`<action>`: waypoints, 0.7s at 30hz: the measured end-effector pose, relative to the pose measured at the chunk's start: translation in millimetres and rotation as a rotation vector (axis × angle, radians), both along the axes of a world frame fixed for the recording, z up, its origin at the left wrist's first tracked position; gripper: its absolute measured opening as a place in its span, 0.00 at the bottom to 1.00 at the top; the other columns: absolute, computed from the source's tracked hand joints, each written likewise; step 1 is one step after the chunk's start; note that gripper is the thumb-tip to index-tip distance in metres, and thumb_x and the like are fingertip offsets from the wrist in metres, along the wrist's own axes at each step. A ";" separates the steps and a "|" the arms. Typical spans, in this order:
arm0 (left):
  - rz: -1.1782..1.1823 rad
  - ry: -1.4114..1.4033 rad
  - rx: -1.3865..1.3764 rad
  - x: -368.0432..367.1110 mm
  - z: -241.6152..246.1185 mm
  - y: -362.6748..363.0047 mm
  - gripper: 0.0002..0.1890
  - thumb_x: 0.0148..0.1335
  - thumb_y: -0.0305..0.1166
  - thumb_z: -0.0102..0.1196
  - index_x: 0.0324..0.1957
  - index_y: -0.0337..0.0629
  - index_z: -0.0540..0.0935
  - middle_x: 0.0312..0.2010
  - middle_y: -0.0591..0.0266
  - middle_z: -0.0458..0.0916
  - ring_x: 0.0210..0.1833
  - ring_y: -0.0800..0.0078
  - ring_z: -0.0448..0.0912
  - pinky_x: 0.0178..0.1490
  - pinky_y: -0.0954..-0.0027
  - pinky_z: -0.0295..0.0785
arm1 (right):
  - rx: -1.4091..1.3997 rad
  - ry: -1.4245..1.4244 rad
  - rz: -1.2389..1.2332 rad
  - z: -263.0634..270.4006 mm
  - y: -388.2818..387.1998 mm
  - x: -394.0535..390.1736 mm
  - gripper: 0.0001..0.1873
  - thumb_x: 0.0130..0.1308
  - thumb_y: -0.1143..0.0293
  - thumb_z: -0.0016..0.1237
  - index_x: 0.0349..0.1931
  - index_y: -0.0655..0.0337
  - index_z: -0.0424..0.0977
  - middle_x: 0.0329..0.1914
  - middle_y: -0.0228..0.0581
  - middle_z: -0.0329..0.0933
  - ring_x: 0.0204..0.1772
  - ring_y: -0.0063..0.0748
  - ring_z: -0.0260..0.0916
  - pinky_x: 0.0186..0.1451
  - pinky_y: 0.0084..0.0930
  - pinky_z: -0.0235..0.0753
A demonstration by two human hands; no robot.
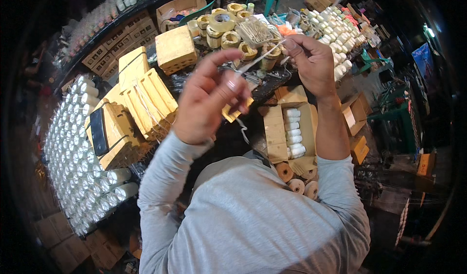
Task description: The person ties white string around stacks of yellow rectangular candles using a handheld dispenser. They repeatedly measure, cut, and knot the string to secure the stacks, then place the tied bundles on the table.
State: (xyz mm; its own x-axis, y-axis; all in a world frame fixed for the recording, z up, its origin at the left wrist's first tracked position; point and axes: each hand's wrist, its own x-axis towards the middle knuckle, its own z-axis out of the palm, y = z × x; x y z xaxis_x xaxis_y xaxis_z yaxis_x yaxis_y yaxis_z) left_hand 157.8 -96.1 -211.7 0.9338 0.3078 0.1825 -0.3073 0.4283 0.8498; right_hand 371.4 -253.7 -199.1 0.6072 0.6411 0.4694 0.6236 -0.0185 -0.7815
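Observation:
A white strand of thread or twine (pixel 261 58) is stretched at a slant between my two hands over the front of the dark worktable. My left hand (pixel 208 102), blurred by motion, pinches its lower end by the thumb. With thumb and forefinger, my right hand (pixel 313 66) grips the upper end. Below my left hand, a loose white strip (pixel 243 130) dangles beside a small yellow block (pixel 233 109), partly hidden by the fingers. Left of that hand stands a grooved yellow block (pixel 149 102) with white strings lying across it.
A black phone (pixel 98 131) rests on another yellow block. Yellow ring-shaped pieces, a tape roll (pixel 222 20) and a tub of thin sticks (pixel 254 31) crowd the table's back. At right, an open carton (pixel 273 128) holds white cylinders. Stacked white cylinders (pixel 76 157) fill the left side.

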 end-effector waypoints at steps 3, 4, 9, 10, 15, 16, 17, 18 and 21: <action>0.110 -0.066 0.115 -2.9 36.5 41.7 0.15 0.76 0.27 0.51 0.62 0.38 0.76 0.36 0.63 0.82 0.31 0.79 0.77 0.35 0.81 0.72 | -0.025 0.195 -0.054 -40.7 13.5 10.4 0.09 0.76 0.72 0.53 0.44 0.67 0.84 0.32 0.31 0.83 0.35 0.16 0.74 0.40 0.19 0.76; 0.112 -0.093 0.178 -1.7 48.2 53.3 0.14 0.77 0.27 0.50 0.60 0.37 0.77 0.37 0.63 0.83 0.32 0.80 0.77 0.35 0.82 0.71 | 0.028 0.249 0.062 -54.9 19.3 7.2 0.09 0.76 0.72 0.53 0.44 0.67 0.84 0.33 0.32 0.83 0.35 0.17 0.76 0.40 0.19 0.77; 0.065 -0.205 0.268 13.4 99.6 109.6 0.10 0.71 0.25 0.53 0.50 0.39 0.85 0.39 0.59 0.87 0.34 0.74 0.83 0.35 0.76 0.76 | 0.034 0.543 0.318 -99.2 82.8 -25.3 0.09 0.75 0.71 0.55 0.42 0.69 0.83 0.40 0.38 0.84 0.42 0.24 0.80 0.48 0.21 0.80; 0.240 -0.132 0.376 16.8 105.3 117.1 0.13 0.75 0.25 0.52 0.58 0.36 0.79 0.41 0.61 0.83 0.35 0.81 0.76 0.34 0.83 0.69 | 0.081 0.485 0.407 -100.6 96.3 -30.7 0.10 0.75 0.70 0.54 0.43 0.69 0.84 0.46 0.43 0.85 0.48 0.27 0.80 0.53 0.24 0.79; 0.346 -0.178 0.305 33.8 139.9 152.7 0.06 0.72 0.21 0.52 0.46 0.38 0.81 0.35 0.61 0.81 0.27 0.79 0.75 0.24 0.82 0.65 | 0.281 0.713 0.773 -94.2 158.0 -44.0 0.10 0.76 0.69 0.53 0.44 0.67 0.83 0.68 0.53 0.74 0.70 0.37 0.71 0.75 0.36 0.63; 0.308 -0.164 0.305 34.4 147.5 159.0 0.06 0.72 0.22 0.52 0.46 0.38 0.81 0.34 0.62 0.81 0.27 0.79 0.74 0.24 0.81 0.64 | 0.319 0.791 0.840 -92.5 169.1 -45.4 0.10 0.76 0.68 0.53 0.44 0.67 0.83 0.71 0.54 0.72 0.72 0.38 0.69 0.77 0.38 0.60; 0.272 -0.149 0.305 36.9 155.4 165.3 0.05 0.73 0.23 0.52 0.46 0.38 0.81 0.34 0.62 0.80 0.27 0.80 0.74 0.24 0.81 0.63 | 0.337 0.886 0.883 -90.8 179.8 -46.6 0.10 0.77 0.68 0.53 0.44 0.66 0.83 0.73 0.54 0.70 0.74 0.40 0.67 0.79 0.40 0.57; 0.286 -0.141 0.312 39.3 159.8 170.1 0.05 0.73 0.23 0.52 0.45 0.38 0.81 0.33 0.63 0.80 0.27 0.80 0.73 0.24 0.81 0.62 | 0.373 0.808 0.899 -88.4 189.6 -46.4 0.10 0.77 0.69 0.51 0.44 0.66 0.83 0.74 0.55 0.68 0.75 0.43 0.67 0.78 0.43 0.60; 0.311 -0.131 0.332 46.1 168.3 187.5 0.05 0.73 0.22 0.51 0.45 0.38 0.81 0.32 0.63 0.79 0.26 0.80 0.72 0.23 0.80 0.60 | 0.371 1.010 1.039 -84.4 203.7 -46.3 0.11 0.78 0.69 0.50 0.44 0.68 0.82 0.73 0.56 0.69 0.75 0.47 0.67 0.77 0.44 0.65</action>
